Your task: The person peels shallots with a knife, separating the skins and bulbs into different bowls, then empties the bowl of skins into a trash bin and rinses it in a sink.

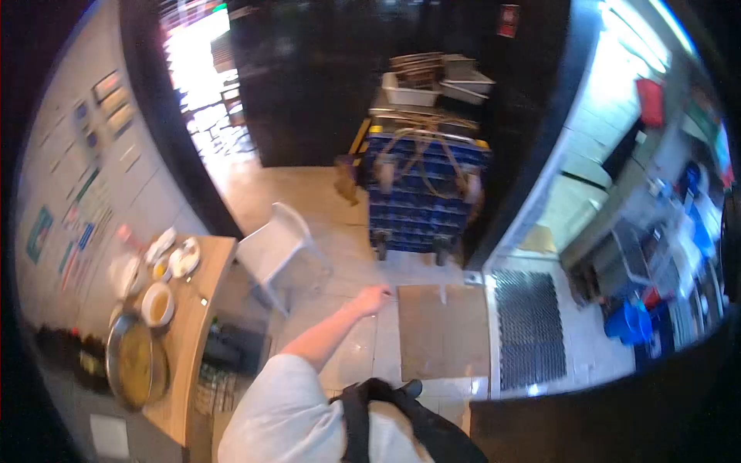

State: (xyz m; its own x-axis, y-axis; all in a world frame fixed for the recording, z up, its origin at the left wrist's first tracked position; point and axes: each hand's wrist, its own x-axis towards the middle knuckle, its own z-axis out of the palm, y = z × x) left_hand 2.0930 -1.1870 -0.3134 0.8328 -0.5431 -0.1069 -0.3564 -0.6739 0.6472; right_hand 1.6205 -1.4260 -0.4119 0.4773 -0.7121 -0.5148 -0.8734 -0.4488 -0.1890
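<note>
My left hand (373, 299) is stretched out over the tiled floor, its fingers curled together. Whatever they hold, if anything, is too small and blurred to make out. The bare forearm comes out of a white sleeve (282, 397). Beyond the hand stands a blue slatted cart (428, 189) tied with rope. A flat brown sheet (444, 332) lies on the floor just to the right of the hand. To its left is a white chair (276, 243). My right hand is out of view.
At left, a wooden table (181, 339) bears a large metal bowl (137, 363), a white bowl (158, 305) and small dishes. White trays (409, 92) top the cart. A black mat (529, 328) lies by the right doorway. Further right are a sink (629, 255) and a blue bucket (629, 320).
</note>
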